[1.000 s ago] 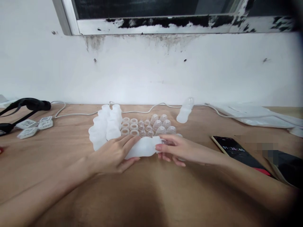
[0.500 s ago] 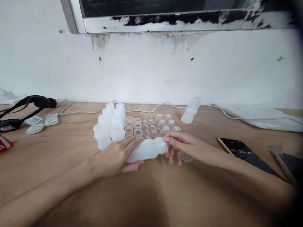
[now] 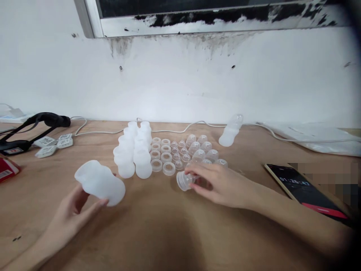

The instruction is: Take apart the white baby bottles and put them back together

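My left hand (image 3: pixel 75 210) grips a frosted white baby bottle (image 3: pixel 100 182), tilted above the table at the left; its mouth points up and left. In front of me to the right, my right hand (image 3: pixel 218 184) pinches a bottle collar ring (image 3: pixel 184 181) with a clear teat (image 3: pixel 192 178) partly hidden by the fingers. The two pieces are well apart. Behind the hands stand rows of white bottles (image 3: pixel 143 163), then loose collar rings (image 3: pixel 169 168), clear teats (image 3: pixel 178 164) and clear domed caps (image 3: pixel 199 155); the right hand hides some caps.
A complete capped bottle (image 3: pixel 229 133) stands at the back right, before a white cable (image 3: pixel 180 131). A phone showing a timer (image 3: pixel 296 184) lies at the right, a plastic bag (image 3: pixel 313 137) behind it. Black straps (image 3: pixel 47 120), white tags (image 3: pixel 46 150) and a red box (image 3: pixel 7 169) are at the left.
The bottle and the collar ring with the teat, together before, are now separated. My left hand has carried the bottle left and turned it; my right hand keeps the ring and teat.
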`<state>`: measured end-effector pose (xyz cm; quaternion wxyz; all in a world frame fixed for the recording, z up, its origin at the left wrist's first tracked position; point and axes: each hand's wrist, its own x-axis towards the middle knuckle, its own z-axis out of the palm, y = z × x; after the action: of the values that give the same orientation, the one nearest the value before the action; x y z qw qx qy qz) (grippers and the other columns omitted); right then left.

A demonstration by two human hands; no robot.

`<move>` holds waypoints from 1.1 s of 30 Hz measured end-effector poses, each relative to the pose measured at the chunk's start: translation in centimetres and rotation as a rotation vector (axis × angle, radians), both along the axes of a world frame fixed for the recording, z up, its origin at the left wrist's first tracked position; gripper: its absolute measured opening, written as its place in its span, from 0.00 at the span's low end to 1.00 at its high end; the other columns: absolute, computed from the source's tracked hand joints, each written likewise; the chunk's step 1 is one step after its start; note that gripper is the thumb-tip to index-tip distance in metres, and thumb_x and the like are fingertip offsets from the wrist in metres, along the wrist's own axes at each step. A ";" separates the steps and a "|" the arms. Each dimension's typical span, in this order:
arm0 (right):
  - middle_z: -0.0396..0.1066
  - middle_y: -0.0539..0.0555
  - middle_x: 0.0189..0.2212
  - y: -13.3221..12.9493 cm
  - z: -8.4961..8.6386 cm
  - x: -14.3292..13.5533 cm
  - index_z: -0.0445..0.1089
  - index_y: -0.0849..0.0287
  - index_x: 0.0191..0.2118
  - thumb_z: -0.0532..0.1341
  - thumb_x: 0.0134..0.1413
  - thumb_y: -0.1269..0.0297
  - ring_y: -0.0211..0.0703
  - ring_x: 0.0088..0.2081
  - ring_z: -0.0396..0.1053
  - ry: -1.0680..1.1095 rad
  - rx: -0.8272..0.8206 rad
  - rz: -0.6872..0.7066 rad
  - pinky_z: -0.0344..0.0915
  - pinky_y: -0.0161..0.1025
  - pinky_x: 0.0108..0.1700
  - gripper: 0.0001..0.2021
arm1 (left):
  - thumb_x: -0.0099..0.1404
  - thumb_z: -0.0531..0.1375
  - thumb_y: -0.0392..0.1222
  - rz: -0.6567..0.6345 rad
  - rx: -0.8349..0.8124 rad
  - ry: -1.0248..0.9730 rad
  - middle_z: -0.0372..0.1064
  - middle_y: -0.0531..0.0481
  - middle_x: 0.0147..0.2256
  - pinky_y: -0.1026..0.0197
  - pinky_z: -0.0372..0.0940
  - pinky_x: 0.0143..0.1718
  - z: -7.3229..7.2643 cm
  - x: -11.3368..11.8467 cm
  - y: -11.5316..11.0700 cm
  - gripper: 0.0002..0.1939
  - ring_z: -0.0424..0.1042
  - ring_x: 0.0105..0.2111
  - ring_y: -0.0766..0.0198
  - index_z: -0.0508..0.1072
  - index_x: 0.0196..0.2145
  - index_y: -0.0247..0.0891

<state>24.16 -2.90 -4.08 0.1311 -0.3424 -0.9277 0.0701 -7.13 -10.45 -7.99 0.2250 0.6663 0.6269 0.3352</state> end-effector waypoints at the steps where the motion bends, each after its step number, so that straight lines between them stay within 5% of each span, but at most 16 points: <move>1: 0.66 0.52 0.31 0.1 -0.3 -0.5 0.61 0.60 0.38 0.50 0.51 0.66 0.36 0.27 0.64 -0.064 0.004 0.008 0.60 0.34 0.28 0.09 | 0.57 0.52 0.49 0.079 0.011 0.027 0.63 0.50 0.45 0.56 0.56 0.48 -0.3 -0.3 0.1 0.19 0.60 0.48 0.57 0.58 0.45 0.40; 7: 0.66 0.54 0.31 0.6 -1.3 -3.3 0.60 0.62 0.34 0.49 0.50 0.66 0.39 0.28 0.64 -0.201 -0.002 0.072 0.57 0.34 0.28 0.07 | 0.54 0.55 0.51 0.021 -0.008 0.123 0.66 0.47 0.38 0.56 0.60 0.41 -0.7 -0.5 3.0 0.20 0.66 0.38 0.58 0.60 0.41 0.37; 15: 0.65 0.55 0.32 0.8 -1.9 -3.3 0.59 0.63 0.38 0.47 0.52 0.63 0.40 0.29 0.64 -0.203 -0.093 0.021 0.56 0.35 0.27 0.11 | 0.49 0.57 0.55 0.090 0.088 0.136 0.66 0.47 0.37 0.55 0.64 0.34 -2.1 -0.6 5.3 0.26 0.66 0.34 0.57 0.61 0.42 0.37; 19: 0.65 0.56 0.30 0.6 -2.1 -3.5 0.58 0.64 0.34 0.48 0.51 0.63 0.37 0.26 0.63 -0.194 -0.118 -0.010 0.53 0.33 0.25 0.09 | 0.47 0.61 0.49 0.179 0.644 0.224 0.57 0.42 0.46 0.52 0.61 0.40 -1.0 0.3 4.1 0.34 0.59 0.45 0.53 0.55 0.49 0.38; 21: 0.65 0.56 0.28 0.6 -2.3 -3.8 0.57 0.64 0.32 0.48 0.51 0.64 0.37 0.25 0.62 -0.184 -0.111 -0.029 0.53 0.33 0.24 0.08 | 0.47 0.62 0.44 0.113 0.890 0.310 0.55 0.42 0.46 0.52 0.60 0.43 -0.1 1.9 3.2 0.32 0.57 0.47 0.53 0.55 0.49 0.38; 23: 0.64 0.55 0.27 0.6 -2.7 -4.2 0.57 0.64 0.32 0.48 0.51 0.65 0.37 0.25 0.62 -0.153 -0.091 -0.039 0.52 0.33 0.24 0.07 | 0.53 0.58 0.39 -0.165 0.803 0.395 0.57 0.45 0.44 0.57 0.60 0.43 0.4 4.1 2.7 0.24 0.60 0.44 0.59 0.57 0.47 0.40; 25: 0.64 0.54 0.26 0.6 -3.3 -4.5 0.56 0.64 0.33 0.47 0.51 0.65 0.37 0.25 0.62 -0.104 -0.088 -0.039 0.52 0.33 0.24 0.07 | 0.56 0.55 0.39 -0.406 0.543 0.429 0.56 0.44 0.45 0.61 0.61 0.43 0.4 6.7 2.9 0.23 0.60 0.44 0.62 0.54 0.49 0.38; 28: 0.64 0.55 0.27 0.7 -4.2 -4.6 0.56 0.64 0.35 0.48 0.50 0.68 0.38 0.27 0.62 -0.004 -0.111 -0.058 0.54 0.33 0.27 0.07 | 0.54 0.58 0.44 -0.482 0.313 0.377 0.58 0.41 0.45 0.58 0.62 0.41 -0.5 10.0 4.5 0.31 0.61 0.44 0.58 0.49 0.51 0.33; 31: 0.65 0.55 0.28 0.7 -4.3 -4.2 0.57 0.64 0.34 0.49 0.48 0.70 0.37 0.29 0.63 0.089 -0.179 -0.068 0.56 0.33 0.29 0.06 | 0.54 0.58 0.41 -0.494 0.130 0.320 0.63 0.45 0.38 0.59 0.63 0.37 -1.2 11.5 6.0 0.22 0.64 0.38 0.61 0.56 0.45 0.33; 33: 0.65 0.53 0.26 0.8 -3.8 -3.8 0.56 0.63 0.35 0.47 0.51 0.69 0.35 0.25 0.63 0.140 -0.378 -0.081 0.56 0.33 0.27 0.06 | 0.54 0.58 0.39 -0.507 0.082 0.355 0.63 0.46 0.38 0.59 0.62 0.37 -1.0 11.6 6.5 0.18 0.64 0.38 0.61 0.59 0.42 0.33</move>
<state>20.40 -2.12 -7.85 0.1314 -0.3924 -0.8721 0.2612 4.46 -3.99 -9.04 0.1613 0.8580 0.4562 0.1720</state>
